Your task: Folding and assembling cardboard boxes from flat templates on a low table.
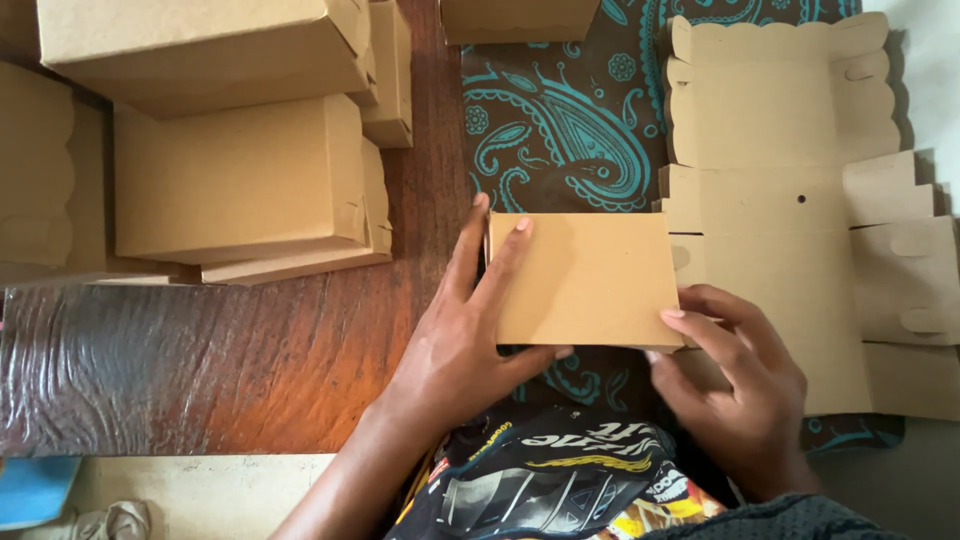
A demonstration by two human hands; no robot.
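Your left hand (455,340) lies spread along the folded cardboard box (585,280), thumb tucked under its near edge; your right hand (740,385) pinches the near right corner. It sits on the patterned cloth (560,130) beside the flat box blank (790,200). Keep pressure even, edges square.

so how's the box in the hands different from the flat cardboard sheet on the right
The small box is folded shut into a closed block; the flat cardboard sheet lies unfolded, flaps and scalloped edges spread out. The box is held between the left hand and right hand; the sheet lies untouched on the patterned cloth. The box covers less area. Both are plain brown cardboard.
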